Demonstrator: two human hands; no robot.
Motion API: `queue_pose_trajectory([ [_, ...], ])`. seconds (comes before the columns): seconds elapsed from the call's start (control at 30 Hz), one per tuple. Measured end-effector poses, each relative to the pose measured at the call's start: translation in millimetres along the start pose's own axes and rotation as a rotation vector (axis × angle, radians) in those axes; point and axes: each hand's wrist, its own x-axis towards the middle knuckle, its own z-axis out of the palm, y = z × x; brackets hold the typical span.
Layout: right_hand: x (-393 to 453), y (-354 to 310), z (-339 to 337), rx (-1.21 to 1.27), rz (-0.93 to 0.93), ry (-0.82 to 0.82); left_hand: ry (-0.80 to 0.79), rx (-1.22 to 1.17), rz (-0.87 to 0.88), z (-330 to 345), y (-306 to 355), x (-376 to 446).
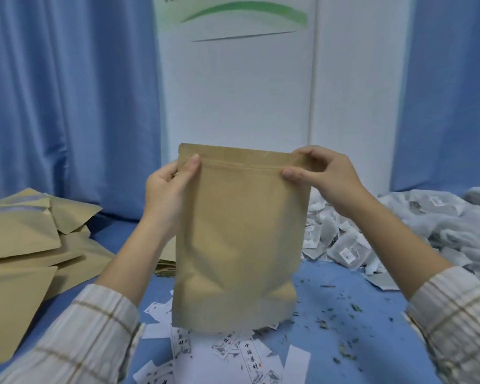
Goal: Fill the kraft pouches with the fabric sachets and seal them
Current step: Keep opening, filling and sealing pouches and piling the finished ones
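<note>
While we hold the kraft pouch (237, 239) upright above the blue table (341, 309), our left hand (166, 187) and right hand (326, 176) pinch its top corners along the zip ridge, apparently closed; matte bulging paper, fabric sachets (347, 245) heaped right.

A person holds a kraft pouch (237, 236) upright above a blue table (344, 314). The left hand (168, 187) grips its upper left edge, thumb on the front; the right hand (326, 176) pinches the zip strip at the upper right corner. Flat kraft pouches (25, 239) lie stacked at left, fabric sachets (399, 231) heaped at right, printed paper labels (233, 356) and dried leaf bits (344, 328) scattered below.
</note>
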Motion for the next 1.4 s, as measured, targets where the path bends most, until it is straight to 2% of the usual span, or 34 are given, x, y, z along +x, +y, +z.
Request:
queue_pose_trajectory([
  [0.1, 4, 7, -10, 0.026, 0.004, 0.073, 0.037, 0.045, 0.003, 9, -4, 2],
  [0.2, 4, 13, -16, 0.034, 0.075, 0.059, 0.104, 0.045, -0.01, 17, -13, -2],
  [0.27, 3, 18, -17, -0.026, 0.146, 0.021, 0.144, 0.075, -0.019, 21, -22, -7],
  [0.33, 5, 19, -18, -0.206, 0.151, -0.033, 0.169, 0.122, -0.006, 24, -30, -14],
  [0.43, 7, 9, -8, -0.673, -0.11, -0.161, 0.163, 0.199, 0.058, 33, -36, -23],
  [0.5, 8, -2, 13, -0.78, -0.283, -0.188, 0.127, 0.243, 0.108, 42, -38, -30],
  [0.53, 9, -9, 27, -0.758, -0.302, -0.178, 0.119, 0.253, 0.125, 48, -38, -33],
  [0.6, 10, -15, 52, -0.831, -0.36, -0.075, 0.12, 0.239, 0.139, 57, -37, -38],
  [0.67, 12, -11, 66, -1.063, -0.589, 0.223, 0.129, 0.203, 0.141, 64, -35, -40],
  [0.7, 12, -11, 69, -1.157, -0.624, 0.347, 0.132, 0.184, 0.142, 65, -34, -39],
  [0.77, 13, -11, 72, -1.234, -0.581, 0.505, 0.132, 0.158, 0.138, 68, -35, -40],
  [0.8, 14, -9, 73, -1.267, -0.582, 0.504, 0.134, 0.155, 0.132, 69, -35, -40],
  [0.83, 15, -6, 74, -1.278, -0.589, 0.475, 0.136, 0.16, 0.128, 71, -36, -41],
  [0.9, 18, -2, 71, -1.178, -0.564, 0.293, 0.139, 0.193, 0.132, 70, -37, -41],
  [0.97, 20, 4, 61, -1.063, -0.344, 0.111, 0.155, 0.211, 0.147, 66, -38, -41],
  [1.1, 16, 12, 41, -1.02, -0.302, 0.2, 0.119, 0.168, 0.181, 62, -37, -39],
  [1.2, 16, 14, 29, -0.971, -0.273, 0.133, 0.13, 0.117, 0.179, 59, -36, -37],
  [1.4, 12, 23, 8, -0.96, -0.151, 0.162, 0.113, 0.101, 0.156, 56, -31, -37],
])
